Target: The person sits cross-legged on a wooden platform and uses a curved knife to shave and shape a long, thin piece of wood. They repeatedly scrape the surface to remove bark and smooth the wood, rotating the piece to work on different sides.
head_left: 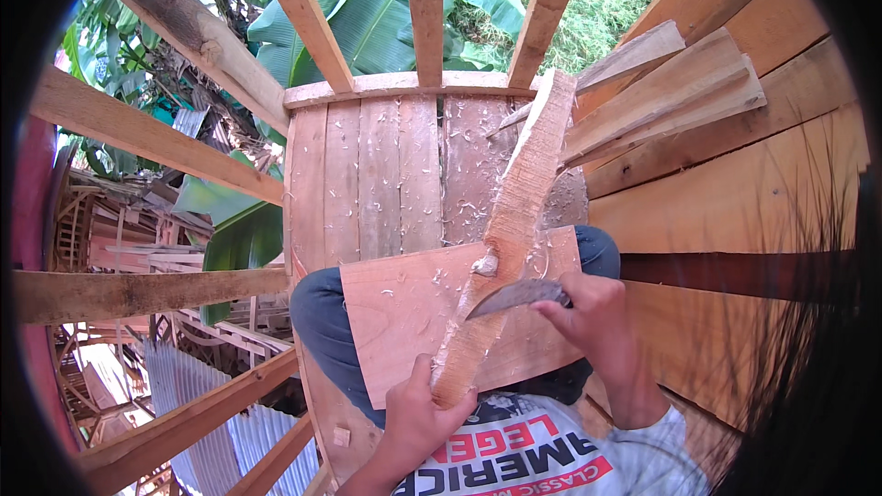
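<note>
A long, rough, curved piece of wood slants up and away from my lap, with a pale knot partway along it. My left hand grips its near end. In my right hand is a knife with a dark curved blade, its handle mostly hidden by the fingers. The blade lies across the wood just below the knot. Under both, a flat wooden board rests over my legs, with a few shavings on it.
Wood shavings are scattered over the plank floor. Wooden railing bars stand ahead and to the left, with banana leaves beyond. Loose wood offcuts lean against the plank wall at the right. Corrugated metal sheets show below left.
</note>
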`<state>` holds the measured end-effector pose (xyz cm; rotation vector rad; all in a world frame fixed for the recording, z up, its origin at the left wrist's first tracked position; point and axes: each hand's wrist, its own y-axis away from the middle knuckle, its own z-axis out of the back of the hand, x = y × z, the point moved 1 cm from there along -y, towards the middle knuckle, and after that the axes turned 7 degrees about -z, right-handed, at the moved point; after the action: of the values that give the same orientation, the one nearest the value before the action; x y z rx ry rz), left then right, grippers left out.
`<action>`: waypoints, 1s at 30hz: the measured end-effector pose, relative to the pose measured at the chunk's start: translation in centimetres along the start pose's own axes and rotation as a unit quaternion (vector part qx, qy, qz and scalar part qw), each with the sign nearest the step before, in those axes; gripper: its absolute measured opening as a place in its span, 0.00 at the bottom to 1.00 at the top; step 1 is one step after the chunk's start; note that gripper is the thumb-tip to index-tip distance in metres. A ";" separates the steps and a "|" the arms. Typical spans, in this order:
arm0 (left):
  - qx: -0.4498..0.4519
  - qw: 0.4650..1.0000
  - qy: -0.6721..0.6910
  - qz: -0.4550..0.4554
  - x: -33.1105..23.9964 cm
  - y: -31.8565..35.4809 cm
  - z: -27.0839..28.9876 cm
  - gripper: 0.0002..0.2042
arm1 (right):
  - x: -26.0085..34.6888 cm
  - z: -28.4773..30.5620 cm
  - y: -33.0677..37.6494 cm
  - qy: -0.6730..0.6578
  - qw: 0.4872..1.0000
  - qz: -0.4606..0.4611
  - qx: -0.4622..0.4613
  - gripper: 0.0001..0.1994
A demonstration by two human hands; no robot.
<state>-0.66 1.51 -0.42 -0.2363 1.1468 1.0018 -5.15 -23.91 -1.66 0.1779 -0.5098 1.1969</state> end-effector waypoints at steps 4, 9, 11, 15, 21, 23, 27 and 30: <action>0.007 1.000 0.025 0.000 0.9 0.1 -0.3 0.24 | -0.5 -1.0 0.2 -0.007 1.000 -0.021 -0.009 0.23; -0.023 0.999 -0.004 -0.036 0.1 -0.7 0.1 0.23 | 1.1 -1.5 1.5 -0.054 0.996 -0.005 0.069 0.19; -0.031 0.998 0.010 -0.047 0.4 -1.0 0.5 0.23 | 1.8 -0.9 1.2 -0.129 0.980 -0.103 0.115 0.17; -0.014 0.997 0.074 -0.034 2.5 -1.2 1.3 0.22 | 1.2 1.4 1.2 -0.285 0.917 -0.148 0.237 0.16; 0.006 0.999 0.006 -0.035 1.3 -1.5 3.8 0.22 | 0.3 1.5 2.0 -0.550 0.667 -0.198 0.462 0.10; 0.017 0.999 0.005 -0.035 1.5 -1.5 4.1 0.22 | 0.9 1.8 1.8 -0.560 0.673 -0.276 0.397 0.10; 0.010 0.999 0.032 -0.041 2.6 -1.3 4.2 0.22 | 1.4 0.6 3.1 -0.566 0.661 -0.228 0.437 0.09; 0.013 1.000 0.015 -0.021 1.7 -1.4 5.0 0.22 | 1.0 1.1 2.5 -0.593 0.636 -0.305 0.388 0.09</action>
<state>3.67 4.76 -0.10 -0.2544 1.1764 0.9489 -7.46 -22.61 -0.59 1.8426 -0.9165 0.3759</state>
